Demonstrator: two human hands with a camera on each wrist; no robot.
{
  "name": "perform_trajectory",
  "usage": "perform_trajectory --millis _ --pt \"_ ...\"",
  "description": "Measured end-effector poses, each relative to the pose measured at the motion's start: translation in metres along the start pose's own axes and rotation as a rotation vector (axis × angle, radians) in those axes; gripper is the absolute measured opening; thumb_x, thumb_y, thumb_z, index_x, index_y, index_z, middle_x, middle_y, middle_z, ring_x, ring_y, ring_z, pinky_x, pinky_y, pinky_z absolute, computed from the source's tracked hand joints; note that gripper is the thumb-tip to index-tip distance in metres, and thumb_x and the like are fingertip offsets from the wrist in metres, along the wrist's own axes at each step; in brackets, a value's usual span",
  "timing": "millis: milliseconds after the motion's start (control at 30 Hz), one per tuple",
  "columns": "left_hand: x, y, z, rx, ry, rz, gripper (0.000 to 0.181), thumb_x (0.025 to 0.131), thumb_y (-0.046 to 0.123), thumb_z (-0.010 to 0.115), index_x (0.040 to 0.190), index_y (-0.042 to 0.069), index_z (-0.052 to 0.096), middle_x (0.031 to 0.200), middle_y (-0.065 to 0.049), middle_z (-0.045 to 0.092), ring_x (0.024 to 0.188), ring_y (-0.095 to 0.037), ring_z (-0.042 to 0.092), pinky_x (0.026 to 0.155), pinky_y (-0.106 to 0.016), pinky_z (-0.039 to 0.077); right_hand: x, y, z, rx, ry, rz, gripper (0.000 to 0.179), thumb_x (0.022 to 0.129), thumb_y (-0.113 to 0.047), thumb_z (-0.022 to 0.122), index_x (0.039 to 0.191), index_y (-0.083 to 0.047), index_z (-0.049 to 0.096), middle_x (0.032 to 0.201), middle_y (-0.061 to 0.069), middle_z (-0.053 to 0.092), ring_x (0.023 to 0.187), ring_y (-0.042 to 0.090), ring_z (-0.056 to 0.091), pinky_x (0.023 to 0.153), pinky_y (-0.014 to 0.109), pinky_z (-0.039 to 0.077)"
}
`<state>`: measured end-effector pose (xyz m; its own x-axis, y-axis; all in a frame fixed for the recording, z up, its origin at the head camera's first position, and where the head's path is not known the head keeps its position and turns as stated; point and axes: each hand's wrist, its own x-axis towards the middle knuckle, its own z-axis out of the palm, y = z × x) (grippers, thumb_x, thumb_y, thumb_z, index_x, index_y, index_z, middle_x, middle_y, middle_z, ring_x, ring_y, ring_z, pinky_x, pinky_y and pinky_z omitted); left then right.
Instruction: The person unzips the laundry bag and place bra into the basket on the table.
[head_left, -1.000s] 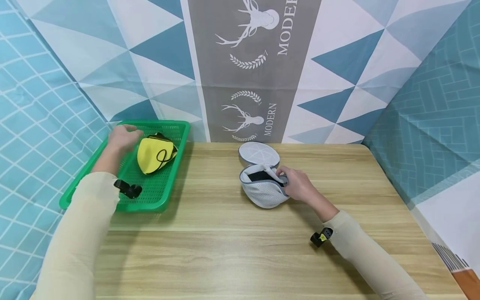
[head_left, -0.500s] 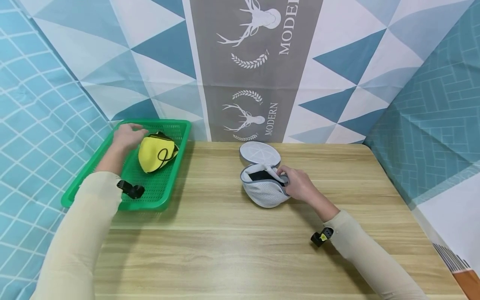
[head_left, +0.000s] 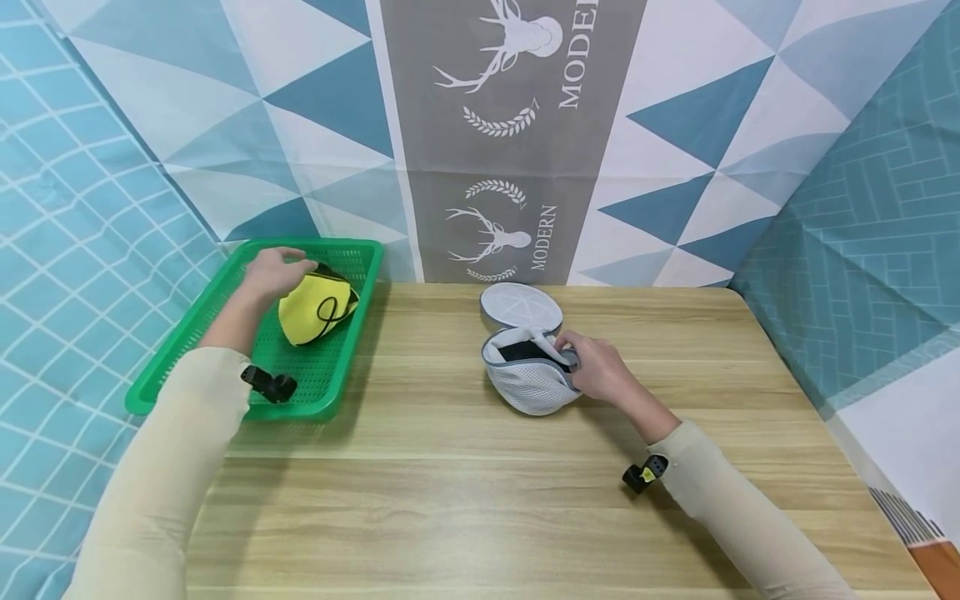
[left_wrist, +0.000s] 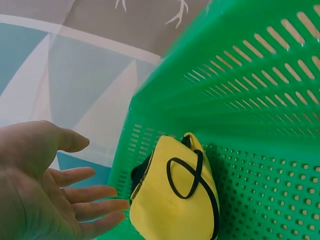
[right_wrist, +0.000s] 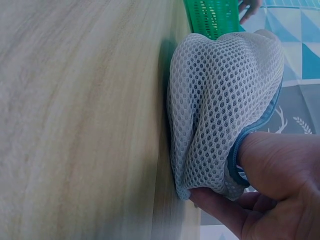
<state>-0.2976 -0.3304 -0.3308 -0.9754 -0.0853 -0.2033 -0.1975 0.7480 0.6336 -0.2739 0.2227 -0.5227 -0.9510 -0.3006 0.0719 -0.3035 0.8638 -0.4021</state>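
Observation:
In the head view my left hand [head_left: 276, 272] hovers over the green plastic basket [head_left: 352, 350], its fingers overlapping the upper left of a yellow cloth item [head_left: 309, 310] with black edging and a thin black cord. The left wrist view shows the left hand [left_wrist: 65, 190] with fingers spread, its tips beside the yellow cloth item [left_wrist: 172, 195], holding nothing. At the table's middle, a white mesh wash bag [head_left: 528, 387] stands unzipped, something black [head_left: 525, 350] inside. My right hand [head_left: 596, 367] grips the bag's rim on its right side, thumb at the grey-blue edging in the right wrist view.
The bag's round lid [head_left: 521, 306] lies folded back behind it. The wooden table [head_left: 450, 500] ends at a patterned wall cloth [head_left: 487, 125] at the back. A blue tiled cloth [head_left: 67, 250] rises close along the basket's left side.
My left hand has moved right across the basket, from beside the yellow cloth item to over its upper left. The right hand keeps its grip on the mesh wash bag.

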Motion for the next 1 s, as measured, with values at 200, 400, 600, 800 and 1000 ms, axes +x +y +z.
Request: perform_trajectory --millis 200,400,600,800,1000 --pt "-0.004 0.014 0.007 -0.011 -0.017 0.018 0.073 0.12 0.042 0.044 0.178 0.002 0.024 0.183 -0.037 0.021 0.162 -0.061 0.033 0.128 -0.076 0.04 -0.001 0.0 -0.001 -0.003 -0.002 0.003 0.057 0.075 -0.003 0.086 0.126 -0.025 0.07 0.115 0.007 0.081 0.099 0.028 0.072 0.085 0.048 0.058" --pt "-0.013 0.031 0.014 -0.032 -0.058 0.057 0.073 0.12 0.04 0.045 0.179 0.003 0.022 0.182 -0.036 0.026 0.166 -0.06 0.03 0.132 -0.076 0.035 -0.002 -0.002 -0.001 -0.003 0.002 -0.004 0.056 0.076 -0.003 0.086 0.126 -0.024 0.07 0.115 0.007 0.081 0.098 0.028 0.071 0.085 0.048 0.057" --pt "-0.022 0.048 0.024 -0.018 -0.101 0.102 0.073 0.12 0.04 0.048 0.179 0.004 0.023 0.179 -0.036 0.035 0.163 -0.057 0.037 0.13 -0.073 0.04 -0.002 -0.004 -0.001 -0.003 0.004 -0.001 0.055 0.077 -0.003 0.086 0.126 -0.024 0.07 0.115 0.008 0.081 0.098 0.028 0.071 0.085 0.048 0.057" --pt "-0.026 0.062 0.031 -0.007 -0.108 0.129 0.07 0.12 0.037 0.05 0.178 0.004 0.027 0.177 -0.035 0.038 0.163 -0.055 0.039 0.13 -0.072 0.041 -0.002 -0.002 -0.001 0.0 -0.007 0.007 0.057 0.076 -0.002 0.085 0.126 -0.024 0.07 0.116 0.007 0.081 0.098 0.028 0.071 0.084 0.047 0.057" --pt "-0.031 0.076 0.038 -0.005 -0.112 0.146 0.068 0.12 0.036 0.051 0.177 0.006 0.03 0.177 -0.031 0.042 0.165 -0.053 0.04 0.132 -0.071 0.041 -0.001 -0.001 0.0 0.001 -0.006 0.008 0.057 0.076 -0.003 0.085 0.127 -0.024 0.07 0.117 0.007 0.081 0.099 0.028 0.071 0.085 0.048 0.057"
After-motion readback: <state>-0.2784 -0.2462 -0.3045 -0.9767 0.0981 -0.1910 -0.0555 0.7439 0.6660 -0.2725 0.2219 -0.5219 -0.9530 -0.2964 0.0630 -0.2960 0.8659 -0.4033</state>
